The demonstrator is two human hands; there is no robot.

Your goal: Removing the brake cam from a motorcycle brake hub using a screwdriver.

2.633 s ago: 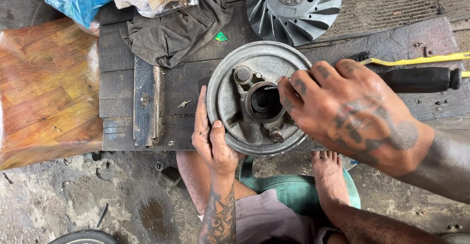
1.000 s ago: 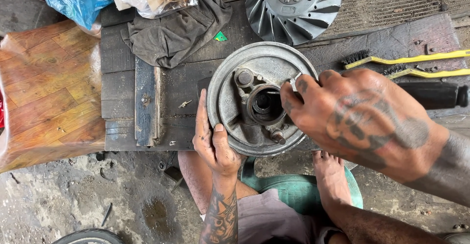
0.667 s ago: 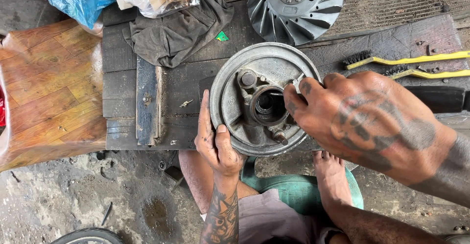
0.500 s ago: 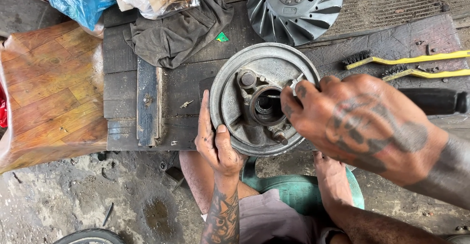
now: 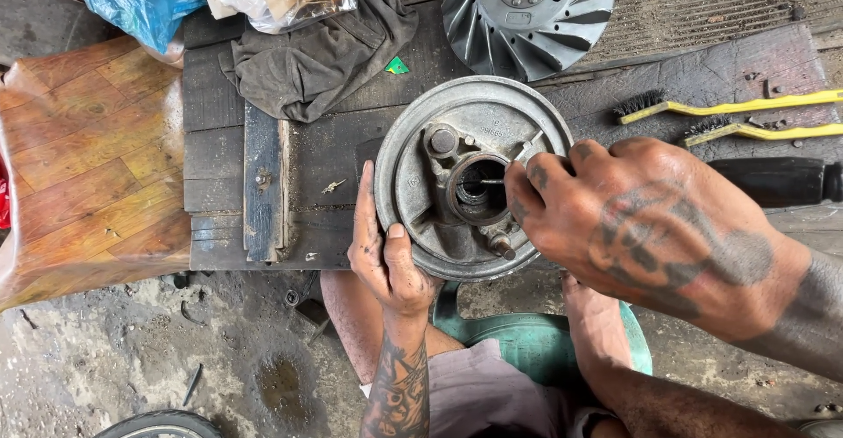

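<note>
A round grey metal drum plate [image 5: 421, 130] with a central bearing hole lies on the dark wooden bench [image 5: 334, 152]. My left hand [image 5: 382, 249] grips its lower left rim, thumb on the inner face. My right hand [image 5: 632, 223] hovers over the plate's right side, fingers pinched on a thin metal pin [image 5: 492, 181] that points into the central hole. A stud and a small bolt stand on the plate's inner face.
A grey finned metal rotor [image 5: 527, 12] lies behind the plate. Two yellow-handled wire brushes [image 5: 746, 104] and a black tool handle [image 5: 781, 179] rest at right. A dark rag [image 5: 316, 51] and plastic bags sit at back left. A wood-pattern sheet [image 5: 88, 183] covers the left.
My right hand has shifted slightly and now pinches the thin pin at the plate's central hole. My left hand keeps its grip on the rim; the plate has barely moved.
</note>
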